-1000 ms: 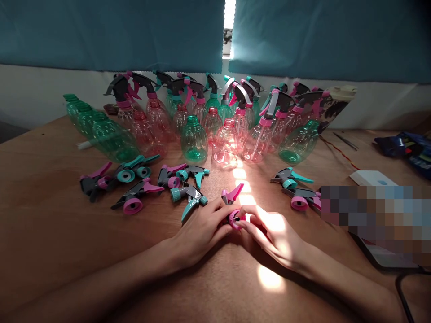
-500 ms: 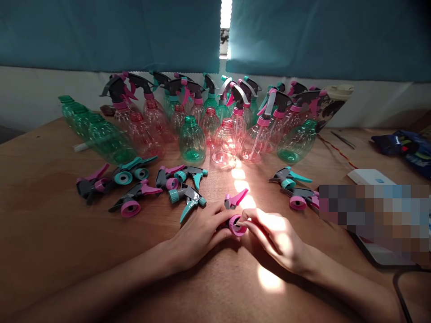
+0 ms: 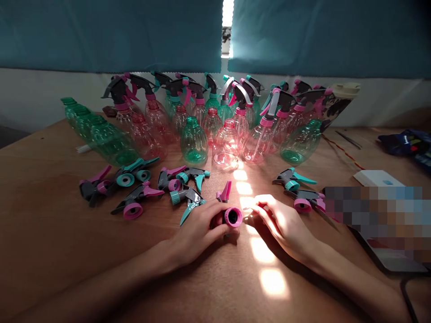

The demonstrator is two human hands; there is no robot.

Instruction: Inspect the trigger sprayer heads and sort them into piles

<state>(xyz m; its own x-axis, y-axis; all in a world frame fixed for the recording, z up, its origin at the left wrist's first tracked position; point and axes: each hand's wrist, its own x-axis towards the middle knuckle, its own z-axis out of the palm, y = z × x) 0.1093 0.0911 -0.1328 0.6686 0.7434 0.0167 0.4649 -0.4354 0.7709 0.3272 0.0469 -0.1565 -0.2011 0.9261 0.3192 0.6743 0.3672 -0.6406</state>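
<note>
Pink-collared spray trigger gripped in the left hand, close to the body, with the right hand just apart.

Left fingers curl around the dark body, pressing it into the palm, while the round collar faces toward the person and slightly right. The long axis runs up the wooden table, with the pink lever pointing toward the pink bottle. The right hand's fingers lie loosely apart, holding nothing, their tips just short of the collar and nearer it than any other trigger head.
</note>
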